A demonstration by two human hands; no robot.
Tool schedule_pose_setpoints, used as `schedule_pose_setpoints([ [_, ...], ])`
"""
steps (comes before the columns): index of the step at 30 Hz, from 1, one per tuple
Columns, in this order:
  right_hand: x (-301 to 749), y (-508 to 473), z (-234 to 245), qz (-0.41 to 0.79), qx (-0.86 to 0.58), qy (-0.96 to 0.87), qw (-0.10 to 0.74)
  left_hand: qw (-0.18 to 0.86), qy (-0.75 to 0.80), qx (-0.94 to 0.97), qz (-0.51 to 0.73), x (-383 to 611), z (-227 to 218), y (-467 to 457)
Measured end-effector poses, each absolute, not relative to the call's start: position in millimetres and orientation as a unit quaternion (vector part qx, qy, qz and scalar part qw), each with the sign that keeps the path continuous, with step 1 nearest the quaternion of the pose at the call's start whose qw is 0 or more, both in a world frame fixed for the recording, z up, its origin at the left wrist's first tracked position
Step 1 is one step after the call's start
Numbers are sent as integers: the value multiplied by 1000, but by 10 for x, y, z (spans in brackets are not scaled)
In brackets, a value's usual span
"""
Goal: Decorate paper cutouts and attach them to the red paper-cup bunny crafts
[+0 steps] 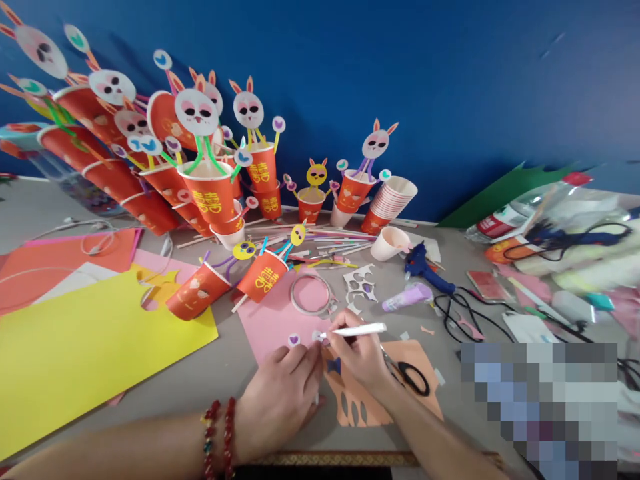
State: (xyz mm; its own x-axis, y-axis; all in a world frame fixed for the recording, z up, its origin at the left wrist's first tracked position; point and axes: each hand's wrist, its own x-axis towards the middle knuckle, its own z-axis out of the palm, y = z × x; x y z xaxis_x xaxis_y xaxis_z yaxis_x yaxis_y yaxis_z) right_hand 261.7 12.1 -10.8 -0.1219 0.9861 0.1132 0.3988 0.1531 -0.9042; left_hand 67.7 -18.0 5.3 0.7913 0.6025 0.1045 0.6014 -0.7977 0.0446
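Observation:
My right hand (361, 352) grips a white marker pen (363, 329), its tip at a small white paper disc (317, 335). My left hand (284, 393), with red bead bracelets on its wrist, has curled fingers holding that disc at its lower edge. A slim white piece shows beneath these fingers; I cannot tell what it is. Just left lies another disc with a purple heart (294, 340), on pink paper (260, 330). Under my right hand is an orange paper sheet (357, 393) with cut-outs, and black-handled scissors (414, 379) rest on it.
Red paper cups (213, 193) with rabbit-face figures crowd the back left. A yellow sheet (100, 360) covers the left side. Near the middle are a tape roll (294, 303) and a purple tube (407, 297). A blue glue gun (425, 267) trails its black cord rightward.

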Motion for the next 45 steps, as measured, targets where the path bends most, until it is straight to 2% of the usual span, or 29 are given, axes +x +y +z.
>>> schedule_pose_setpoints([
  [5, 2621, 127, -86, 357, -541, -668, 366, 10, 317, 947, 51, 676, 61, -158],
  [31, 2616, 133, -98, 330, -549, -690, 337, 22, 311, 949, 34, 670, 76, -145],
  [45, 2618, 126, -99, 342, -552, -677, 346, 27, 309, 950, 33, 668, 87, -138],
])
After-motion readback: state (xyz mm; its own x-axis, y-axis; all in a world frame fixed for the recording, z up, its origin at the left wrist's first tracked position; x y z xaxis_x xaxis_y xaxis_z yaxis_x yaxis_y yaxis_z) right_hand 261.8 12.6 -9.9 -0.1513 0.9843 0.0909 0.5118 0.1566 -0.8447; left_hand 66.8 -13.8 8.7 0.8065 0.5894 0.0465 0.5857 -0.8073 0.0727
